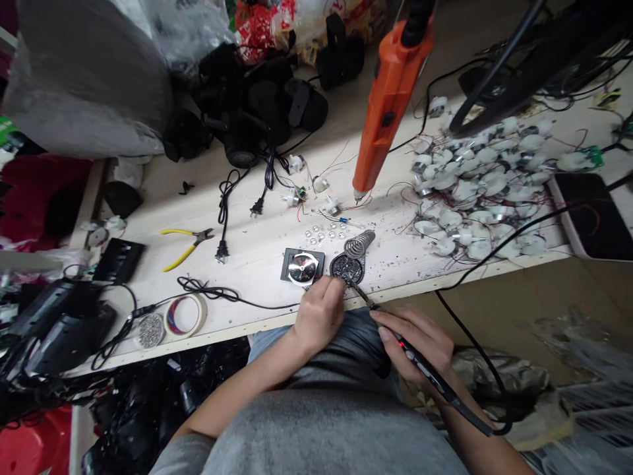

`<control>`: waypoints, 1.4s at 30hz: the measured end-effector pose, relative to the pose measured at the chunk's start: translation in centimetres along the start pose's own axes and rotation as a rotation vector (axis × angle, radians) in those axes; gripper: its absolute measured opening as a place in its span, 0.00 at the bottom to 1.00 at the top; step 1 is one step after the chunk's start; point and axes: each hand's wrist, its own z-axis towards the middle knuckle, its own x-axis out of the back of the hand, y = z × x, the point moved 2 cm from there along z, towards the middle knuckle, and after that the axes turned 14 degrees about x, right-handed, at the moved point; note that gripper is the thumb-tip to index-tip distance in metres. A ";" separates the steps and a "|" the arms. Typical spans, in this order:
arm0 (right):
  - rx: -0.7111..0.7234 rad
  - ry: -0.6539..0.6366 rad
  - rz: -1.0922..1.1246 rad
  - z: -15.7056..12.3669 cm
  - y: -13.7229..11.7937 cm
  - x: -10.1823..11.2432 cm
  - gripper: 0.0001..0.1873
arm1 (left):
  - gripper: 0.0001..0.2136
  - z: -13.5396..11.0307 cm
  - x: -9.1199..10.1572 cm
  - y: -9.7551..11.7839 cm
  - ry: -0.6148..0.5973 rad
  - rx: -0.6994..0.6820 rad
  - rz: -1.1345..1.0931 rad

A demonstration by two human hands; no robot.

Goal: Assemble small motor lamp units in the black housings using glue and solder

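Observation:
My right hand [415, 336] grips a black soldering iron [430, 376] with a small red light on its handle. The iron's metal tip points up and left, close to the fingers of my left hand [322, 310]. That hand is closed in a pinch at the table's front edge; whatever it pinches is hidden. Just beyond the fingertips sits a soldering iron stand [347, 267] with a dark round tray and a coiled spring holder [359, 244]. Left of it, a white-rimmed round part with a shiny face [302, 269] lies on a dark square block [288, 258].
An orange electric screwdriver [384, 119] hangs over the table. Many small white motors with wires [469, 178] cover the right side, by a phone [593, 218]. Yellow-handled pliers [185, 247], a tape roll [184, 315], a solder spool [151, 330] and black cords lie left.

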 end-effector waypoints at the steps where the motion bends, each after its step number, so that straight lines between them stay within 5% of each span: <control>1: -0.003 -0.001 0.002 0.0 0.0 0.0 0.14 | 0.10 0.0 0.0 0.0 -0.001 0.002 0.000; 42: -0.065 0.025 -0.036 0.0 -0.1 0.4 0.16 | 0.09 0.0 -0.2 -0.2 -0.043 0.023 0.041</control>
